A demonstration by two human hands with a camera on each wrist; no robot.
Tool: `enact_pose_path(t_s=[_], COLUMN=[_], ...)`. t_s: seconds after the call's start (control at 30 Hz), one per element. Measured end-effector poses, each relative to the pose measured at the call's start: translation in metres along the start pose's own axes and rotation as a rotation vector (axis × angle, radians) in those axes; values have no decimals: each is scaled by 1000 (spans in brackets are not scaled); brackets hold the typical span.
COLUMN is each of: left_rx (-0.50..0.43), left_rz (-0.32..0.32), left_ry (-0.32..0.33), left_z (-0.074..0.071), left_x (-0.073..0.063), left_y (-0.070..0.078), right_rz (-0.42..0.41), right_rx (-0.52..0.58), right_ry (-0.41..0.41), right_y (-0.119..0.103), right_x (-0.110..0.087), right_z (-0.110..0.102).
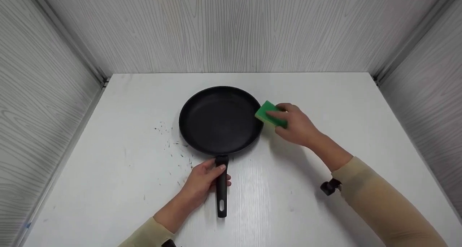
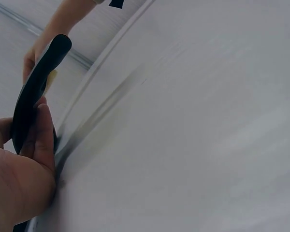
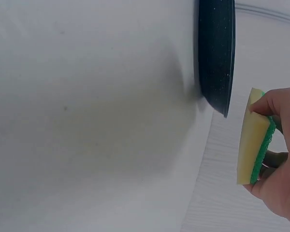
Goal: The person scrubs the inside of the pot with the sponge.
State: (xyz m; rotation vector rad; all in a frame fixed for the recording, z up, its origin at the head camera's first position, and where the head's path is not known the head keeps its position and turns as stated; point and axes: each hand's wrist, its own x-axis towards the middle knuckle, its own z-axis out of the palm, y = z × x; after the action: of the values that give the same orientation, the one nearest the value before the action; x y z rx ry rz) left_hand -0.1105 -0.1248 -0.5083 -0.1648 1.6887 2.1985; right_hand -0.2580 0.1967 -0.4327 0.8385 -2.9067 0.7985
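Observation:
A black frying pan (image 1: 220, 120) lies on the white table, its handle (image 1: 221, 200) pointing toward me. My left hand (image 1: 204, 176) grips that handle close to the pan body, thumb on top; the left wrist view shows the fingers around the dark handle (image 2: 50, 55). In my right hand (image 1: 296, 126) is a sponge, held between thumb and fingers at the pan's right rim. Its green scouring side (image 1: 267, 111) faces up in the head view, and its yellow foam side (image 3: 251, 140) shows in the right wrist view, apart from the pan's outer wall (image 3: 215, 53).
Small dark crumbs (image 1: 182, 155) are scattered on the white table (image 1: 119, 167) left of the pan and handle. Wood-grain panels close off the back (image 1: 231, 30) and both sides. Black straps (image 1: 330, 186) show at the wrists.

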Motion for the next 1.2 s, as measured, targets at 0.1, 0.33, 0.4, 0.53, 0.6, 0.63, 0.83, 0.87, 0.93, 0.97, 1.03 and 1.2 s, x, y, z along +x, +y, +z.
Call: enact_pose_path(t_s=[0.1,0.33,0.4,0.53,0.6,0.63,0.83,0.87,0.93,0.97,1.03,1.2], left_rx=[2,38,42,55,62,65,86,90,96,97,93,47], left_rz=[20,87,99,117,123,124,112,112,114,115,118,118], left_ry=[-4,-17,-19,-28,-34,-33,-25,-26,-26,-27,-29,-44], left_z=[0,0,-1,-2,-3,-4,-6,-7,-7,-7,-7,-7], left_x=[0,2,2,1,0,-1,-4,-4,-5,-5,-5,-6], left_y=[-2,-5,-5,-6,-6,-6,-9,-9,-10,-10,-11,-13], right_rz=[-52,-111,-118,-145,-158,-167,-194,-193,-192,-190,-189,-193], right_rx=[-9,-55,-73,-101,-108,-112,-130,-132,-133,-132,-132,-123], right_ry=[-62,-141,-157,-182,-190,-191,-215,-223,-241,-250,-267,-318], right_y=[-11,-26,-28,-31,-33,-33,-36,-36,-37,-37,-38,-42], right_x=[5,16,18,21,21,22,24,25,26,26,27,30], right_z=[4,11,13,17,18,19,22,22,23,23,25,30])
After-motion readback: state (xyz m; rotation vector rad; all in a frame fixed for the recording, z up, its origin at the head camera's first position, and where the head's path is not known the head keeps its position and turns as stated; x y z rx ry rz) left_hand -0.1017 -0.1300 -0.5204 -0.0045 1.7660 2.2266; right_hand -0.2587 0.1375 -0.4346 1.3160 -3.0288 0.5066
